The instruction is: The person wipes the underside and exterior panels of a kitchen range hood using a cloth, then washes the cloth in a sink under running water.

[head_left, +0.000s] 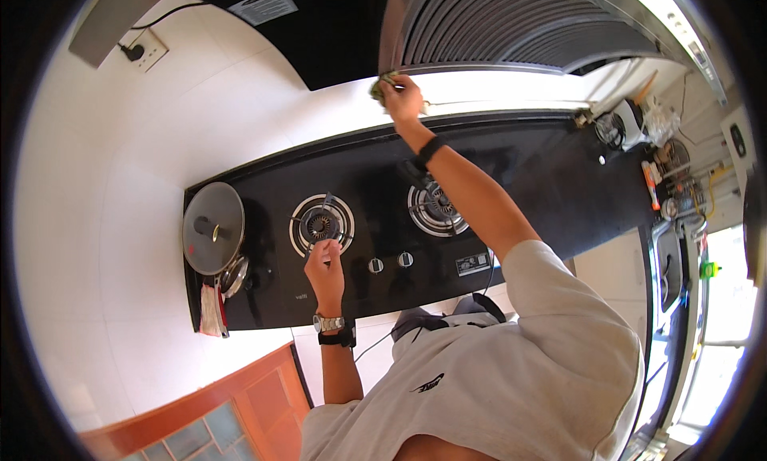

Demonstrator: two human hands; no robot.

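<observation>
My right hand [402,99] is raised at the top centre and grips a crumpled green cloth [384,89] against the lower edge of the range hood [392,47]. My left hand [325,272], with a metal watch on its wrist, hovers over the front of the left gas burner [319,225]; its fingers are loosely bent and nothing shows in them. The right gas burner [440,203] lies partly behind my right forearm. Two knobs [376,265] sit on the black glass hob [383,221].
A lidded pan [213,228] stands at the hob's left end, with a smaller metal lid [235,276] and a red-and-white cloth [211,311] beside it. A plug sits in a wall socket [145,50]. Appliances and a plastic bag [662,122] stand far right, near a sink [668,263].
</observation>
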